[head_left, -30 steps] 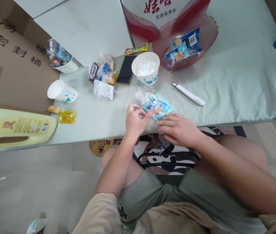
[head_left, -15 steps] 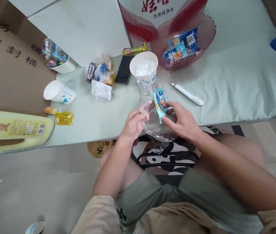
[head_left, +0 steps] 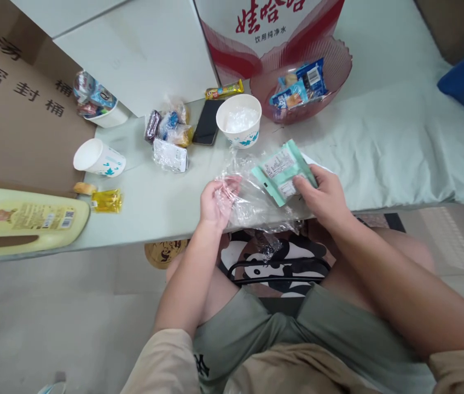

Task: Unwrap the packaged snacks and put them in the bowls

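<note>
My right hand (head_left: 323, 196) grips a pale green snack packet (head_left: 275, 164), its thumb on the printed back. The packet is tilted above the front of the table. My left hand (head_left: 216, 203) is closed on a crumpled clear plastic bag (head_left: 252, 205), which spreads beneath the packet and droops over the table edge. Just beyond the bag stands a white paper cup (head_left: 240, 137) with clear plastic inside. A white utility knife lies mostly hidden behind the packet and right hand. The blue packet seen before is out of sight.
A pink glass bowl (head_left: 341, 71) holds blue snack packets. Nearby are a phone (head_left: 206, 123), a yellow snack stick (head_left: 224, 89) and several wrapped snacks (head_left: 170, 128). To the left lie a tipped paper cup (head_left: 100, 158), a yellow wrapper (head_left: 108, 201) and a yellow jug (head_left: 30, 219).
The green packet has turned from edge-on to show its printed back and shifted right in my right hand. My left hand has moved slightly left, and the bag has spread out below the packet.
</note>
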Tool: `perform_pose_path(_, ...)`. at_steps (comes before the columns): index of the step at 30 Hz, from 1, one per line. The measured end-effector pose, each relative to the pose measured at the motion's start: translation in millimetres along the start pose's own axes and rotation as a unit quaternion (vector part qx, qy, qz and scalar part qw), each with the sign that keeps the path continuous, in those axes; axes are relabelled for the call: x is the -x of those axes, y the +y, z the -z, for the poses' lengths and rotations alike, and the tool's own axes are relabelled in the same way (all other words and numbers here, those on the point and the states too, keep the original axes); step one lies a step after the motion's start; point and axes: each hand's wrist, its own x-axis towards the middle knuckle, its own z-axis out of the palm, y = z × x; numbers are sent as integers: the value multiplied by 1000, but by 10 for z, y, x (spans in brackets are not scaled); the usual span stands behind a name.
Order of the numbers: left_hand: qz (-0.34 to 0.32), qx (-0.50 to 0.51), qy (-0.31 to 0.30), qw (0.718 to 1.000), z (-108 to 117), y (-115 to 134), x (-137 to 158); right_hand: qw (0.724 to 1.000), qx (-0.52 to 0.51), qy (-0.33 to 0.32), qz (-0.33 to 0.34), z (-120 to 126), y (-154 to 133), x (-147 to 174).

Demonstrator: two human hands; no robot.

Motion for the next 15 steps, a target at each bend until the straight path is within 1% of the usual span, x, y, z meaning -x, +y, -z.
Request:
perform_pose_path(2, -9, 14, 43, 999, 25, 27, -42, 997, -64, 31, -26, 40, 61, -20)
perform_pose_path(3, -8, 18, 55, 998, 30, 34, -56, 993, -101, 43, -40, 60, 85, -45)
perform_pose_path(5, -3, 20, 64, 998, 24, 37, -71, 982, -164, 64, -60, 110, 80, -161)
perform_pose_path(7, 0, 20, 62, 998, 6, 36, -71, 975, -197, 87, -45, 196, -34, -384)
perform_pose_path(9, 3, 17, 52, 998, -10, 37, -66, 975, -200, 99, -5, 323, -248, -677)
perform_pose_path(10, 5, 16, 46, 999, -13, 40, -63, 977, -190, 94, 6, 395, -367, -818)
perform_pose_path(12, 11, 21, 33, 999, -6, 53, -49, 978, -190, 83, -11, 526, -555, -1010)
perform_pose_path(13, 14, 30, 25, 999, 3, 62, -36, 978, -186, 85, -29, 569, -598, -1038)
perform_pose_path(15, 20, 59, -9, 998, 31, 88, 6, 983, -155, 84, -50, 587, -550, -947)
